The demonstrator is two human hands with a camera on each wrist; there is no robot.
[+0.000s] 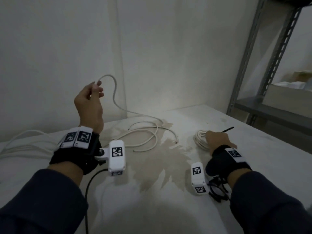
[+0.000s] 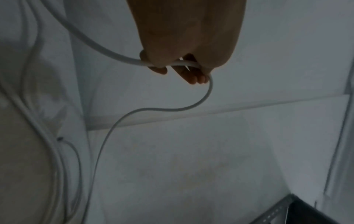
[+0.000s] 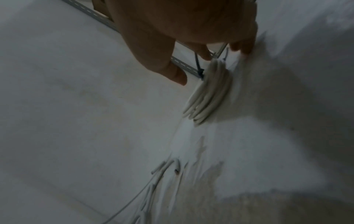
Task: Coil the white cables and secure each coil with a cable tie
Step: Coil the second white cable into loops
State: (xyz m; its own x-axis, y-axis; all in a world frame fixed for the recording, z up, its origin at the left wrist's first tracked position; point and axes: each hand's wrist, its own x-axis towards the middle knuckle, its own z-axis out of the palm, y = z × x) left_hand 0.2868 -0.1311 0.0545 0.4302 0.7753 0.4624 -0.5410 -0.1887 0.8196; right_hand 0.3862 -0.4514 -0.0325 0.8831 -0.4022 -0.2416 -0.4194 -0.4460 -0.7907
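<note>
White table (image 1: 253,149): left hand (image 1: 90,102) raised, pinching a loose cable (image 1: 118,105); right hand (image 1: 217,139), fingers relaxed, touching tied coil (image 1: 200,139).

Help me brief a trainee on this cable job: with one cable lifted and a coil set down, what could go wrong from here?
1. The left hand pinches the lifted white cable only near its end, and it runs down into loose cables that overlap on the table; pulling further may snag or drag them.
2. The right hand rests open-fingered on the coil. The black cable tie may not be cinched; I cannot tell, so the coil might spring loose.
</note>
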